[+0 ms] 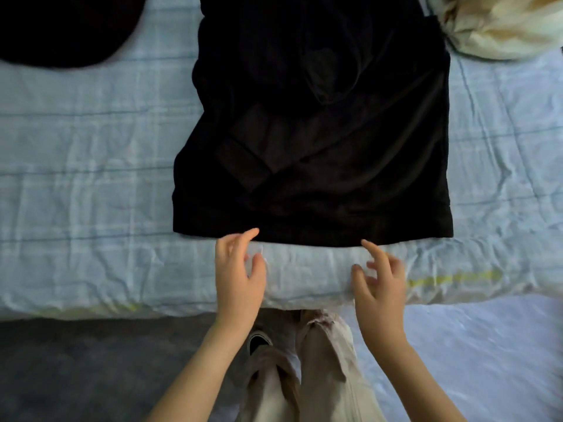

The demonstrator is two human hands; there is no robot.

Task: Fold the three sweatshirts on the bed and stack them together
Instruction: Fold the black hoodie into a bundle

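Fingers of left hand [237, 269] and right hand [380, 281] loosely spread, gripping nothing; index tips at banded hem of squarish black sweatshirt [320, 132], flat on wrinkled plaid bed [91, 178].

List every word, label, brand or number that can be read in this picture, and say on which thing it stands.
No text can be read anywhere.
Black sweatshirt: no print or label shows; a faint shape on its middle is too dark to make out.
Dark garment, cream garment, sheet, shoe: no words, brand or number visible.
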